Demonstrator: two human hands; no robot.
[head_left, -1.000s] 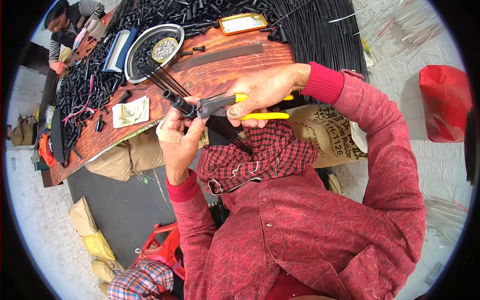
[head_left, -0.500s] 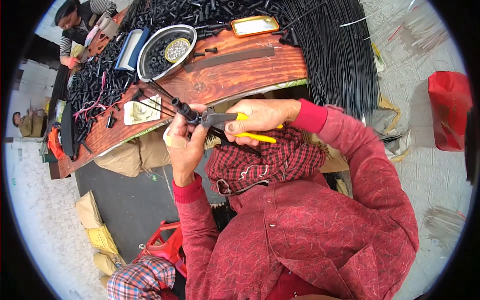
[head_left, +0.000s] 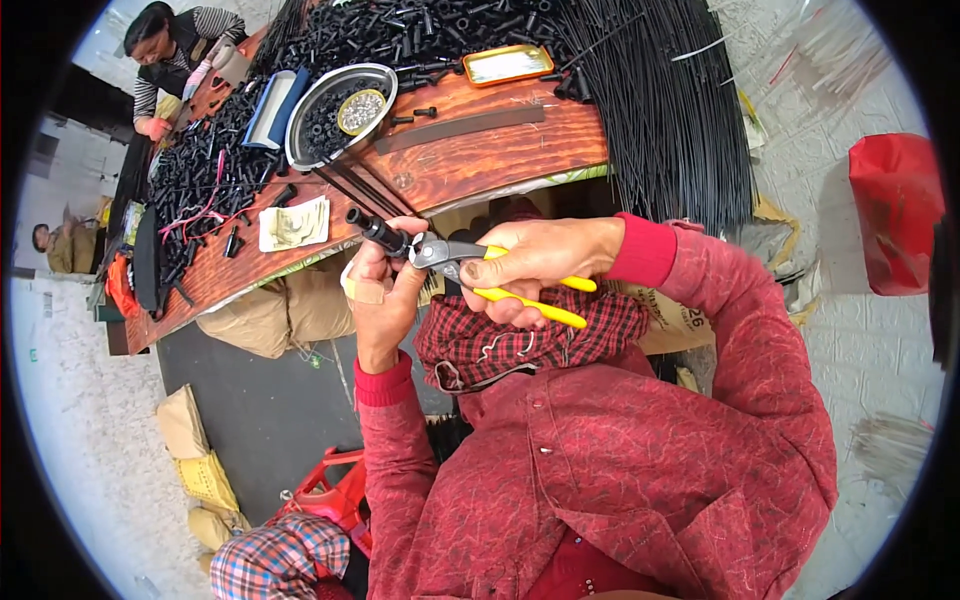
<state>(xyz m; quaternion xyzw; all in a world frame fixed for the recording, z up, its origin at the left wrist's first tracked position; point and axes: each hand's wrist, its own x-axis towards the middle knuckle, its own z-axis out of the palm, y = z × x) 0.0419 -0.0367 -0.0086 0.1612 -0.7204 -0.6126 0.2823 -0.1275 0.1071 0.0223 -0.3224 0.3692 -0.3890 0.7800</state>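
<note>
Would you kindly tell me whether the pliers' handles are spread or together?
Spread: the yellow handles stand apart past the right hand.

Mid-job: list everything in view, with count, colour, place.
Table: one, reddish brown, ahead
Pliers: one, grey and yellow, right hand
Tubular part: one, black, left hand
Small parts: many, black, on table
Rods: many, black, table's right end
Metal bowl: one, silver, on table
Dish: one, yellow, inside bowl
Shallow tray: one, orange-rimmed, table's far side
Box: one, blue, left of bowl
Flat strip: one, dark, right of bowl
Pad: one, pale, near table edge
Bag: one, red, far right
Checked cloth: one, red-black, below hands
Plaid cloth: one, multicoloured, lower left
Plastic frame: one, red, lower left
Sacks: several, brown, below table
Other people: two, striped and brown clothing, left
Left hand, right hand: two, bare, centre
</note>
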